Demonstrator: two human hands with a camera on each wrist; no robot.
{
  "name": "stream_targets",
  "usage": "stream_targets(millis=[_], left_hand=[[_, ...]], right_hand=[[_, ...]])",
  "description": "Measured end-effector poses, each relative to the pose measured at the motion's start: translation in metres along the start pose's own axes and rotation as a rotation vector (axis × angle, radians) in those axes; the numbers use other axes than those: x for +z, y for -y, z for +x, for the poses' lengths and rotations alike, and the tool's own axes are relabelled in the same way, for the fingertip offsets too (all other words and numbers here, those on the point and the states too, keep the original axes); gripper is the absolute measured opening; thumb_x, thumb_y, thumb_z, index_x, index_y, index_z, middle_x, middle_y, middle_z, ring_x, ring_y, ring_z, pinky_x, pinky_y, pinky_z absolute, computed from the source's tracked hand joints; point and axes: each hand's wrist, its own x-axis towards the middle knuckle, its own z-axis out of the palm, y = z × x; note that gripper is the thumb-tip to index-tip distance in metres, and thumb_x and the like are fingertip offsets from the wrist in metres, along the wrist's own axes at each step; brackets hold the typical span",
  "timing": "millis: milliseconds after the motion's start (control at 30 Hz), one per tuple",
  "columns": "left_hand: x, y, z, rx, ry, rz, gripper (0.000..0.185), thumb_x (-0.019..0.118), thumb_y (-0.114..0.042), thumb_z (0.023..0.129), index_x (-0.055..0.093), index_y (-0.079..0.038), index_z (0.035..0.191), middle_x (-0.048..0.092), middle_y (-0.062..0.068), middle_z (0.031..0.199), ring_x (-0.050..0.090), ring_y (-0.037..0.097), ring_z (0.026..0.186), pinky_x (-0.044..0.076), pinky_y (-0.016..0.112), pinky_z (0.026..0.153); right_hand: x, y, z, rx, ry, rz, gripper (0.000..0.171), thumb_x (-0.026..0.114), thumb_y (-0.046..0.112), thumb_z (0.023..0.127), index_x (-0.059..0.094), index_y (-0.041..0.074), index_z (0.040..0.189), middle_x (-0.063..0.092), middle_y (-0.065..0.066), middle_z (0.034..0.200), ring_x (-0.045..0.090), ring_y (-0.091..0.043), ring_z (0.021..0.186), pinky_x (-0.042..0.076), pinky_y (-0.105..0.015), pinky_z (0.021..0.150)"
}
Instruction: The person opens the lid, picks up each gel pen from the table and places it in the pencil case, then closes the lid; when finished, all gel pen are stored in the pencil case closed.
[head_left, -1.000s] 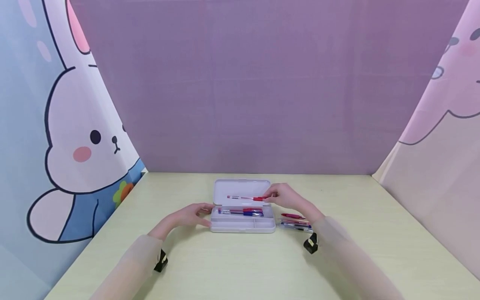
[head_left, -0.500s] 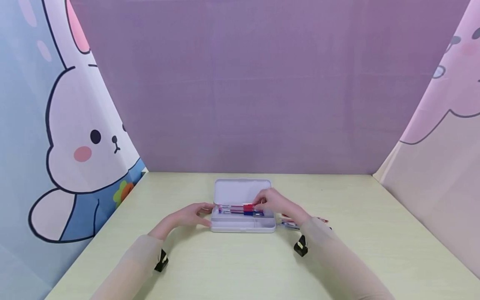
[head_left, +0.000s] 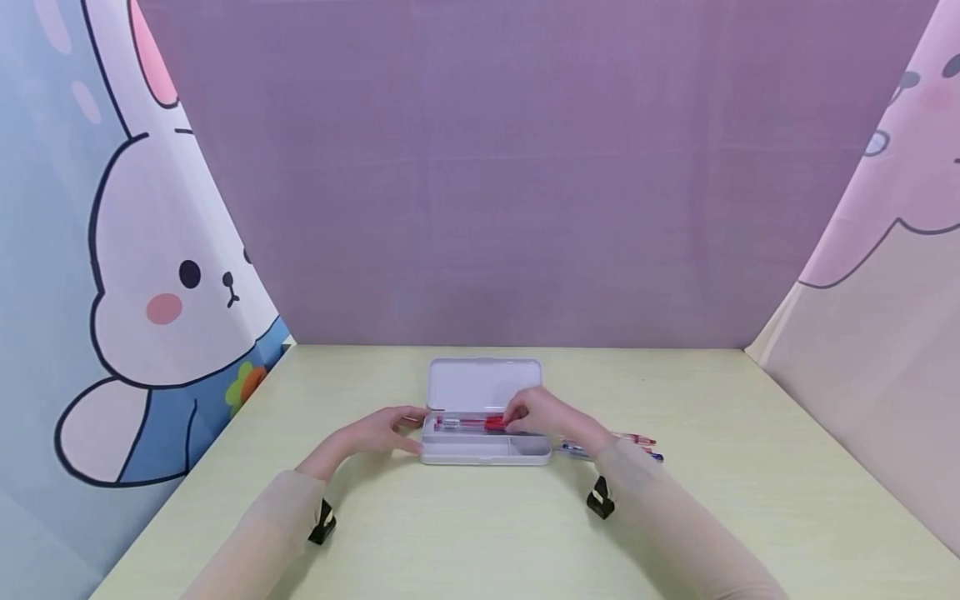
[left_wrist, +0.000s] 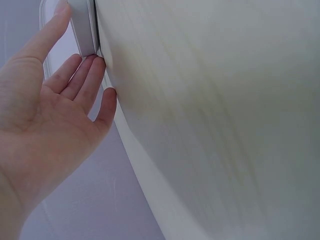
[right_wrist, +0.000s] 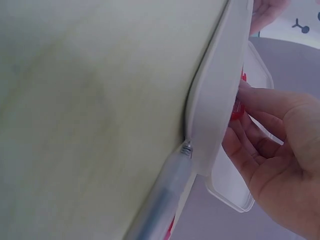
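Note:
A white pencil case (head_left: 480, 460) lies on the table with its lid (head_left: 480, 383) raised at the back. My right hand (head_left: 543, 412) reaches over its right end and pinches a red-capped gel pen (head_left: 495, 423) by the cap, down in the rear compartment. In the right wrist view the red cap (right_wrist: 237, 110) shows between thumb and fingers, partly behind the case wall. Other pens in that compartment are mostly hidden. My left hand (head_left: 382, 429) rests at the left end of the case, fingers nearly straight, fingertips right at its end wall (left_wrist: 86, 30).
Several loose pens (head_left: 576, 451) lie right of the case, partly under the right forearm; one clear pen (right_wrist: 165, 190) has its tip close to the case's end. The front compartment (head_left: 468, 447) has a divider. A purple cloth (head_left: 480, 208) hangs behind the table.
My right hand has moved left and down with the red pen, from over the lid into the rear compartment, now covering the blue-capped pen there. My left hand has stayed in place.

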Motion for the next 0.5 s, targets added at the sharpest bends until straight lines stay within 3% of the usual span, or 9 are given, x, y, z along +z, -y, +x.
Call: stream_targets(millis=[200,500], left_hand=[[-0.0003,0.0004,0.0008,0.000,-0.001,-0.007,0.068,0.073,-0.024,0.082,0.042,-0.002,0.139,0.045,0.019,0.140,0.046,0.037,0.126,0.037,0.050,0.106],[-0.0006,-0.0002,0.0006,0.001,-0.002,-0.004,0.069,0.073,-0.025,0.082,0.042,-0.002,0.139,0.046,0.020,0.140,0.047,0.037,0.125,0.036,0.051,0.106]], right_hand=[[0.0023,-0.0019,-0.0013,-0.042,0.007,-0.033,0.004,0.070,0.004,0.082,0.070,0.002,0.085,0.065,-0.002,0.079,0.055,-0.007,0.071,0.049,-0.018,0.065],[0.0022,-0.0017,-0.0028,0.010,-0.004,-0.039,0.005,0.071,0.003,0.081,0.066,0.004,0.078,0.062,-0.002,0.073,0.053,-0.009,0.066,0.047,-0.019,0.061]])
